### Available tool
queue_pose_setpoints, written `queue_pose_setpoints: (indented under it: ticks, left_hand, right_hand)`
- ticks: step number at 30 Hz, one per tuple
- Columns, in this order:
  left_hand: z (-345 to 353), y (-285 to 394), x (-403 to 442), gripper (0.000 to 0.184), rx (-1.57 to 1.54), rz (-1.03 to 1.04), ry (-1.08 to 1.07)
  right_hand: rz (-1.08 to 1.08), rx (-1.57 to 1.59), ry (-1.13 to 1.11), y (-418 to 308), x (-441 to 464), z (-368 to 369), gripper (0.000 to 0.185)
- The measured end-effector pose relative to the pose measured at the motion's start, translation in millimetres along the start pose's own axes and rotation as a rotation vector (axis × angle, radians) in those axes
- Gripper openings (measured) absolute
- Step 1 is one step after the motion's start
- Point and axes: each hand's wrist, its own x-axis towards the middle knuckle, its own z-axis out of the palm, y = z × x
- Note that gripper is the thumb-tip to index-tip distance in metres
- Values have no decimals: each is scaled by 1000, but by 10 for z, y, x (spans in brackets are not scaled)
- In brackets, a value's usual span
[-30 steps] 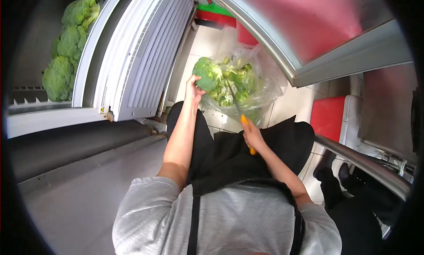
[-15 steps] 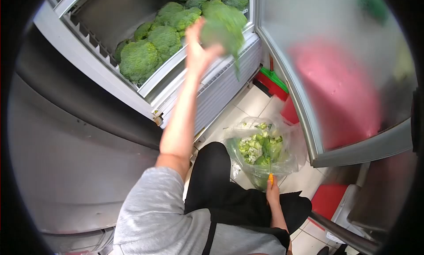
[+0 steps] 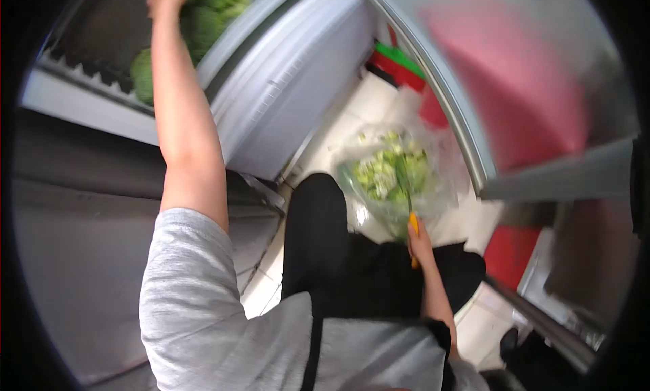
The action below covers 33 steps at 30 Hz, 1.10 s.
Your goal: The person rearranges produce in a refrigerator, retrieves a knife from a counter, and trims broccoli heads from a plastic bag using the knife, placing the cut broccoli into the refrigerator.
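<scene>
At the top edge of the view, my left hand (image 3: 169, 0) reaches over the open chest of the fridge, beside broccoli heads (image 3: 210, 18). The fingers are partly cut off by the frame, so what they hold, if anything, is hidden. Low in front of my knees, my right hand (image 3: 421, 243) is closed round the orange handle of a knife (image 3: 414, 222). Its blade points away from me, over a clear plastic bag (image 3: 437, 211) on the floor. Pale green broccoli trimmings (image 3: 379, 178) fill the bag.
A frosted fridge door (image 3: 467, 130) stands open on the right, with a blurred pink shape behind it. The white fridge front (image 3: 291, 79) is ahead. A red and green dustpan (image 3: 399, 62) lies beyond the bag. Someone's dark shoe (image 3: 509, 343) shows at lower right.
My left hand has swung left and farther over the fridge; the broccoli head it held is no longer distinguishable. The view has shifted. My right hand still grips the knife over the bag.
</scene>
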Motion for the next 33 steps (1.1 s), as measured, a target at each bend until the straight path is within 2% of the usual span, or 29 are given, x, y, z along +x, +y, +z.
queue_pose_setpoints:
  ticks: [1, 2, 4, 5, 6, 7, 8, 10, 11, 12, 14, 16, 17, 19, 21, 22, 24, 25, 28, 32, 33]
  left_hand:
    - [-74, 358, -483, 49, -209, 84, 173]
    - [-174, 664, -1010, 50, -427, 149, 334]
    - [159, 1104, -1939, 35, -669, 233, -66]
    - [575, 1454, -2569, 24, -790, 236, -101]
    - [694, 1719, -3123, 20, -789, 370, -304]
    - [1284, 1849, -3635, 16, -704, 512, -507]
    - [1165, 2087, -4078, 23, -453, 492, -950]
    - [1794, 2110, -5223, 25, -348, 466, -1182]
    - [1981, 2035, -5690, 24, -327, 666, -1388]
    - [2363, 1879, -6358, 23, -503, 697, -1358]
    - [2443, 1808, -7158, 25, -398, 960, -1758]
    - [2322, 1744, -7273, 26, -391, 1010, -1803]
    - [2390, 1724, -7194, 27, -426, 896, -1774]
    - [2319, 1837, -6738, 38, -351, 627, -1505]
    - [2341, 1986, -6335, 54, -360, 38, -1482]
    - [2362, 2011, -6309, 54, -370, 44, -1482]
    - [2384, 2033, -6348, 65, -890, -754, -1926]
    - [2379, 2007, -6405, 65, -893, -753, -1934]
    - [2344, 1959, -6588, 49, -879, -1394, -2092]
    - [2376, 1911, -6573, 41, -990, -1310, -2006]
    - [2363, 1908, -6421, 54, -997, -1249, -1885]
  right_hand:
    - [149, 129, -87, -221, -48, -59, 42]
    - [141, 219, -92, -254, -81, -75, 40]
    - [198, 255, 25, -311, -160, -122, 43]
    - [201, 262, 111, -277, -168, -147, 43]
    - [190, 264, 191, -256, -146, -188, 44]
    - [206, 258, 198, -261, -142, -245, 44]
    - [185, 258, 241, -278, -150, -289, 45]
    - [164, 252, 289, -249, -156, -323, 46]
    - [181, 244, 271, -224, -166, -313, 46]
    - [192, 237, 258, -224, -155, -296, 46]
    - [210, 244, 252, -317, -212, -295, 46]
    - [264, 346, 124, -294, -179, -277, 49]
    - [266, 346, 124, -261, -167, -250, 49]
    - [156, 91, 210, -111, -131, -192, 49]
    - [185, 93, 219, -166, -165, -210, 49]
    - [200, 94, 224, -198, -182, -220, 49]
    - [113, 48, 240, -40, -184, -181, 48]
    - [93, 33, 244, -53, -203, -177, 48]
    - [131, 21, 204, -150, -271, -196, 48]
    - [139, 42, 173, -298, -272, -209, 48]
    - [167, 16, 160, -315, -270, -210, 48]
